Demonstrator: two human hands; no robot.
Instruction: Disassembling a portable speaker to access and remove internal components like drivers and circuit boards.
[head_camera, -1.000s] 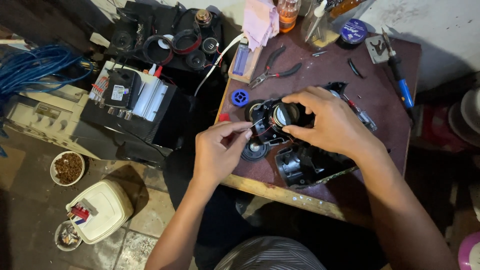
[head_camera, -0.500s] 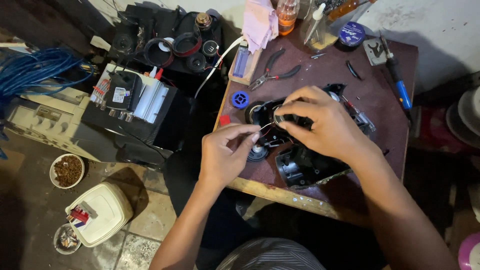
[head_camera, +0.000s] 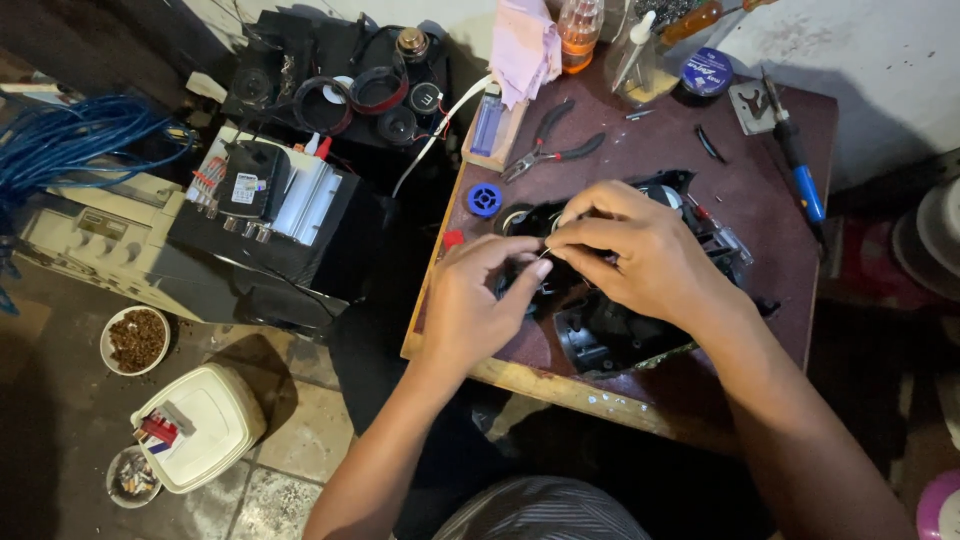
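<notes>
A black plastic device housing with open parts lies on a small dark red-brown work table. My left hand and my right hand meet over it, fingertips pinched together on a thin wire or small part at about the middle of the device. My right hand covers most of the housing's upper half. What exactly sits between the fingers is too small to tell. A blue round cap and a small red piece lie just left of the device.
Pliers with red handles, a blue-handled soldering iron, a blue round tin, bottles and a pink cloth sit at the table's back. Left stand a black electronics pile, blue cable, a white lidded tub and a bowl.
My right hand has slid left and down over the device, hiding the round part it held. Both hands' fingertips have come together in a pinch on a thin wire.
</notes>
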